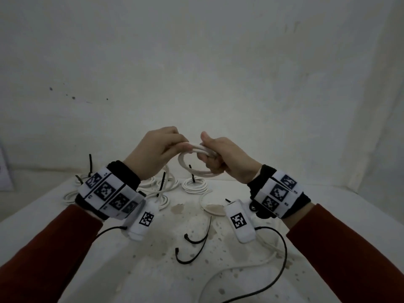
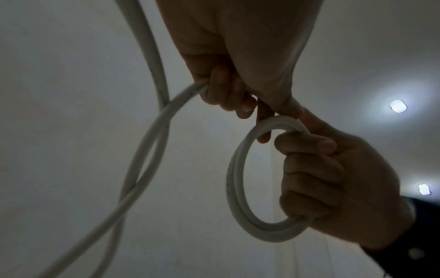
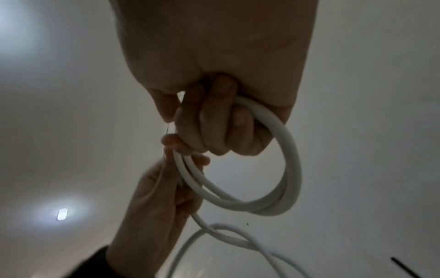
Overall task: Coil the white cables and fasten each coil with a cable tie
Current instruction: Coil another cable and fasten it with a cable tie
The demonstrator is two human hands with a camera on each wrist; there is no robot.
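Both hands are raised above the table with a white cable between them. My right hand (image 1: 215,157) grips a small coil (image 1: 192,166) of two or three loops, its fingers curled through the ring (image 3: 281,175). My left hand (image 1: 166,147) pinches the cable's free run where it joins the coil (image 2: 240,180). The loose cable (image 2: 147,146) hangs down from the left hand in long loops. Two black cable ties (image 1: 196,237) (image 1: 188,258) lie loose on the table below the hands.
Several white coils fastened with black ties lie at the back of the table (image 1: 194,185) (image 1: 157,189). Another loose white cable (image 1: 240,270) trails along the near right of the stained white table (image 1: 153,270). A white wall stands behind.
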